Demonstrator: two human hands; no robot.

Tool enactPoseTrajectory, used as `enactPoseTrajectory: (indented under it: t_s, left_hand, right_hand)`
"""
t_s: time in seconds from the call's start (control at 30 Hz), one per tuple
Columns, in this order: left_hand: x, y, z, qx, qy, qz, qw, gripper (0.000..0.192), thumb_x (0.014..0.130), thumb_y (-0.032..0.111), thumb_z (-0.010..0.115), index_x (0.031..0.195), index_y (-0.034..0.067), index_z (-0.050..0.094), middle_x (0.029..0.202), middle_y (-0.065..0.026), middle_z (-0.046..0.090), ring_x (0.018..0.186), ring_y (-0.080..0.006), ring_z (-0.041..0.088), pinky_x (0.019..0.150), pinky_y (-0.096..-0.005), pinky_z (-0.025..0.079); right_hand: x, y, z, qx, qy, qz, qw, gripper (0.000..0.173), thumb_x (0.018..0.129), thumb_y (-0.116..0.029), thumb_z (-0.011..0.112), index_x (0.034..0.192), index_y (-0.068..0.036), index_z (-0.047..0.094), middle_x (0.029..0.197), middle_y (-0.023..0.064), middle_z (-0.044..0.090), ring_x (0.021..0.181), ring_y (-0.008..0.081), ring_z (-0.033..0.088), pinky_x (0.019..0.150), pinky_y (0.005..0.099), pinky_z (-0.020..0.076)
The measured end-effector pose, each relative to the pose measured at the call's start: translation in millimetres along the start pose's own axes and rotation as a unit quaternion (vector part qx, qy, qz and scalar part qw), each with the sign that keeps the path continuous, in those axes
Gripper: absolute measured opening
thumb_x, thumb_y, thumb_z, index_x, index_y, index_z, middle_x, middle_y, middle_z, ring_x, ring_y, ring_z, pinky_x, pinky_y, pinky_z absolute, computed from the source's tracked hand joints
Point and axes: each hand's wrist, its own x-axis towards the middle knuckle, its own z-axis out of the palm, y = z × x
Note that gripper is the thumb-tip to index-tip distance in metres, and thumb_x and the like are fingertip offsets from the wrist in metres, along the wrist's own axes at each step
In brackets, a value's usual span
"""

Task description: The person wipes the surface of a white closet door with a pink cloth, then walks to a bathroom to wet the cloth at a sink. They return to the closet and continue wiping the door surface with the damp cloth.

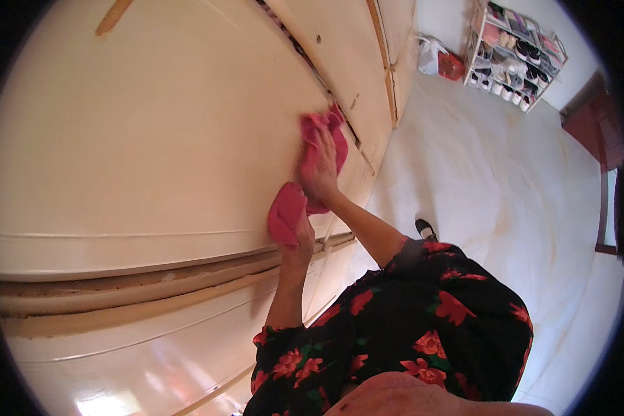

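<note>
My right hand (322, 169) lies flat, fingers stretched out, on a crumpled pink cloth (310, 127). It presses the cloth against a cream cabinet door panel (161, 135), close to the panel's edge. Just below it, my left hand (304, 242) grips another bunched part of pink cloth (285, 216) against the same panel. Whether both parts belong to a single cloth I cannot tell. The left fingers are mostly hidden behind the cloth.
A worn wooden ledge (135, 291) runs beneath the panel. Beyond the cabinet, a shoe rack (515, 57) holds several shoes, with a white plastic bag (430, 56) and a red container (451, 66) beside it. One black shoe (425, 228) shows on the pale floor (478, 171). A dark red wooden piece (593, 125) stands at right.
</note>
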Motion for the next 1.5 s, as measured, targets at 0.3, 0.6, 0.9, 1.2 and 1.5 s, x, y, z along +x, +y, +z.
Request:
enactPoseTrajectory:
  t_s: [0.3,0.6,0.9,1.2,1.5]
  left_hand:
    - [73.1,16.0,-49.7,0.192,0.160,-0.025,0.968,0.066,0.089,-0.012,0.059,0.152,-0.008,0.041,0.139,-0.0274,0.056,0.126,-0.0460,0.055,0.111,-0.0506,0.041]
    - [60.3,31.4,-29.2,-0.108,0.043,-0.288,0.951,0.056,0.095,-0.003,0.060,0.149,-0.006,0.046,0.131,-0.0257,0.060,0.123,-0.0400,0.054,0.110,-0.0488,0.041]
    - [130.6,34.1,-80.0,0.295,0.194,-0.133,0.926,0.068,0.092,0.004,0.062,0.155,-0.007,0.036,0.156,-0.0324,0.039,0.147,-0.0495,0.034,0.121,-0.0568,0.027]
    - [83.1,49.3,-50.8,0.280,0.127,-0.080,0.948,0.057,0.093,0.001,0.062,0.147,-0.008,0.047,0.142,-0.0305,0.055,0.134,-0.0495,0.049,0.114,-0.0523,0.039]
    - [137.8,51.8,-87.0,0.175,0.148,-0.101,0.968,0.060,0.094,0.000,0.061,0.151,-0.007,0.042,0.154,-0.0316,0.043,0.147,-0.0464,0.037,0.122,-0.0528,0.028]
  right_hand:
    - [78.1,-24.7,19.0,0.140,0.033,-0.048,0.988,0.060,0.103,-0.021,0.048,0.156,0.003,0.033,0.165,0.0244,0.028,0.153,0.0420,0.025,0.126,0.0489,0.0189]
    - [57.8,-9.6,-26.1,0.070,-0.052,-0.031,0.996,0.045,0.097,-0.010,0.053,0.140,0.004,0.053,0.151,0.0301,0.045,0.143,0.0514,0.035,0.119,0.0555,0.0271]
    - [125.9,-88.1,-1.1,0.118,-0.095,-0.204,0.967,0.046,0.086,-0.010,0.062,0.131,-0.004,0.061,0.147,0.0232,0.048,0.142,0.0541,0.035,0.118,0.0606,0.0271]
    - [110.4,-38.1,-27.7,0.096,-0.085,-0.131,0.983,0.040,0.084,-0.010,0.065,0.123,-0.003,0.064,0.142,0.0234,0.051,0.140,0.0548,0.036,0.117,0.0645,0.0278]
    - [134.2,-95.3,-0.3,0.130,-0.144,-0.365,0.910,0.038,0.079,-0.025,0.069,0.111,-0.004,0.068,0.149,0.0185,0.051,0.145,0.0459,0.037,0.117,0.0657,0.0276]
